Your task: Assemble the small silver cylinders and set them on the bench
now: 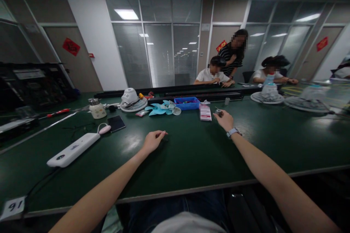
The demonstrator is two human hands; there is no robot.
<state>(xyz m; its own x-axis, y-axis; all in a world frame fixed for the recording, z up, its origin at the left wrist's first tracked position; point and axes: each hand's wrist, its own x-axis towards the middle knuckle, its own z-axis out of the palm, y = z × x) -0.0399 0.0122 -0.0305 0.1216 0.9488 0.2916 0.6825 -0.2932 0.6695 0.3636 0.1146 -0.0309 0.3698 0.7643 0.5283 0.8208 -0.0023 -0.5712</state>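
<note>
My left hand rests on the green table, its fingers pressed together; anything between them is too small to make out. Farther right, my right hand grips a small dark metallic object between thumb and fingers, just above the table. Close to its left lies a white and pink printed packet. Behind the packet sits a blue tray with small parts in it. Light blue fan blades lie left of the tray, beside a white fan base.
At left are a power strip, a phone and a patterned bottle. White fan parts stand at right. Black rails run along the back. People sit and stand beyond them.
</note>
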